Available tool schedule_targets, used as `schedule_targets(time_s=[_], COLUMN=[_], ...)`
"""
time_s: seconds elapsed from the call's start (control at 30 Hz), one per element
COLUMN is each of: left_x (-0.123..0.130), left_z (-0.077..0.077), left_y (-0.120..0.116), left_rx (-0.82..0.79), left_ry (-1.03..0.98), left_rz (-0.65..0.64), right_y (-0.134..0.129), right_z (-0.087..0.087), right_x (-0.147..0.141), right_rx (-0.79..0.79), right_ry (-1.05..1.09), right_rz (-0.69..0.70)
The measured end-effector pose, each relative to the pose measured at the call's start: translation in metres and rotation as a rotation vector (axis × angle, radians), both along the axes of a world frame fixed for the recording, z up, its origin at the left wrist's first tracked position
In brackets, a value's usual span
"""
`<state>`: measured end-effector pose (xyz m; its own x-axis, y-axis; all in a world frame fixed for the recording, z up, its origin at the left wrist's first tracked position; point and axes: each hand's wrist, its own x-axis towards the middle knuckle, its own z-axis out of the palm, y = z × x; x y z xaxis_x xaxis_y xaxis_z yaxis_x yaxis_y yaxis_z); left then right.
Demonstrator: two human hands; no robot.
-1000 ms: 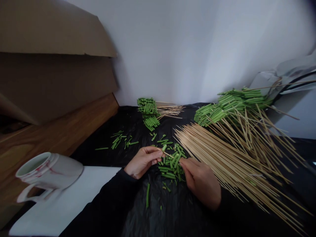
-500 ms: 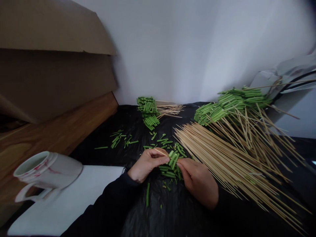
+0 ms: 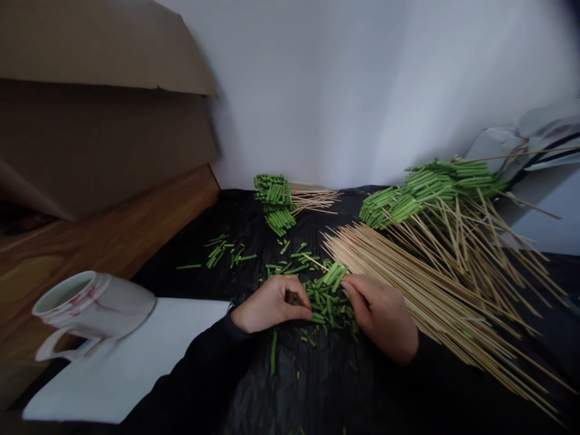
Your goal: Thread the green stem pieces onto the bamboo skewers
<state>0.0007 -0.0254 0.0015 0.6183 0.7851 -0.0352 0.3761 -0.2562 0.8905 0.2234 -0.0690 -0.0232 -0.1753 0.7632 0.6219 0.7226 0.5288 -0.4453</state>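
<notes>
My right hand (image 3: 383, 311) pinches a thin wooden skewer (image 3: 316, 262) that carries several short green stem pieces (image 3: 334, 275) side by side, with its tip pointing up and left. Lower and to the left, my left hand (image 3: 274, 304) has thumb and index finger closed at the edge of the loose pile, on the end of a green piece (image 3: 318, 316). Loose cut stems (image 3: 330, 302) lie between and below the hands on black plastic (image 3: 281, 399). A big fan of bare skewers (image 3: 408, 284) lies just right of my right hand.
Filled skewers (image 3: 278, 205) lie by the wall, and a larger heap (image 3: 435, 187) sits back right. Scattered stems (image 3: 217, 252) are at left. A white mug (image 3: 102, 305) stands near white paper (image 3: 136, 374); a cardboard box (image 3: 104, 139) is behind.
My left hand has let go of the skewer and moved down to the loose pieces. My right hand has shifted right and slightly up with the loaded skewer. The view has shifted slightly.
</notes>
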Motion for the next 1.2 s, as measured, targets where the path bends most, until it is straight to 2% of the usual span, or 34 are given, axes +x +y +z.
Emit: schedule_targets(time_s=[0.1,0.23,0.5,0.6,0.73,0.93,1.07,1.2], left_x=[0.001,0.004,0.005,0.005,0.004,0.002,0.0,-0.003], left_z=[-0.002,-0.003,0.004,0.004,0.002,0.005,0.008,0.007], left_y=[-0.002,-0.003,-0.011,-0.011,-0.004,0.004,0.006,0.008], left_rx=[0.156,0.281,0.55,0.576,0.414,-0.16,-0.478,-0.643], left_ry=[0.12,0.214,0.415,0.392,0.177,-0.414,-0.642,-0.75], left_rz=[-0.079,-0.131,-0.193,-0.159,0.032,0.364,0.45,0.447], right_y=[0.0,0.0,0.001,0.001,0.0,-0.005,-0.006,-0.007], right_z=[0.0,0.0,-0.002,-0.001,0.002,0.008,0.006,0.003], right_x=[0.001,0.0,0.0,0.001,0.001,-0.001,-0.003,-0.003], right_rx=[-0.004,-0.02,-0.014,-0.024,-0.017,-0.005,0.003,-0.019], right_ry=[-0.012,-0.018,-0.024,-0.015,0.021,0.044,0.03,0.014], right_rz=[0.009,0.013,0.005,0.006,-0.001,0.018,0.049,0.051])
